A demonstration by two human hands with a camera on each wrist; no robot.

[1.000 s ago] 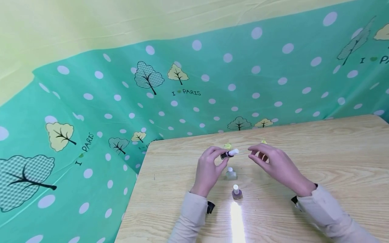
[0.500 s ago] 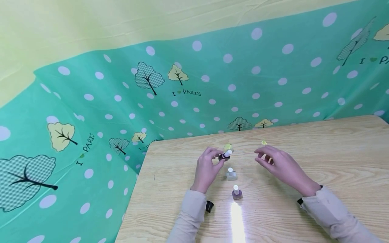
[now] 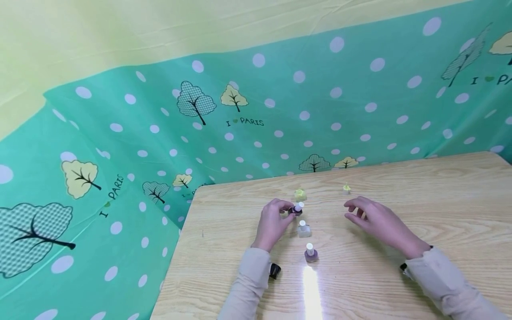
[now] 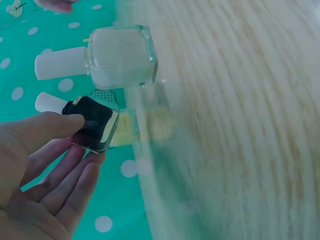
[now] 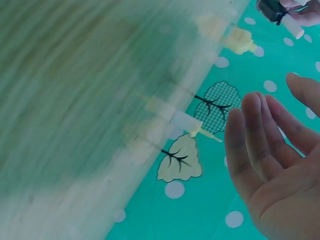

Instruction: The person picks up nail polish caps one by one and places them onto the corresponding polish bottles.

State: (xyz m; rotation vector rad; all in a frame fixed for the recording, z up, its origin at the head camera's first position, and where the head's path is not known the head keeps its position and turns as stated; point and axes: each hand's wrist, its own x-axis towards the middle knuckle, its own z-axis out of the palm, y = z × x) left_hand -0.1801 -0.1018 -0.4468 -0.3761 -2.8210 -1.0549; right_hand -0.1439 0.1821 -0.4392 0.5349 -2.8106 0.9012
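Observation:
My left hand pinches a dark nail polish bottle with a white cap, thumb on one face and fingers behind. The bottle tilts slightly; whether its base touches the table I cannot tell. Just nearer to me stands a pale nail polish bottle, white-capped, and nearer still a purple nail polish bottle. Behind the held bottle is a yellow bottle. My right hand hovers over the table with relaxed fingers, holding nothing. Beyond it a small white cap stands with a yellow brush stem pointing up.
The wooden table ends at the back against a green dotted cloth. Bright light reflects off the tabletop at the front. A black band shows at each sleeve.
My left hand has lowered the dark bottle towards the table and turned it more upright. My right hand has moved away to the right, uncovering the white cap with the brush stem.

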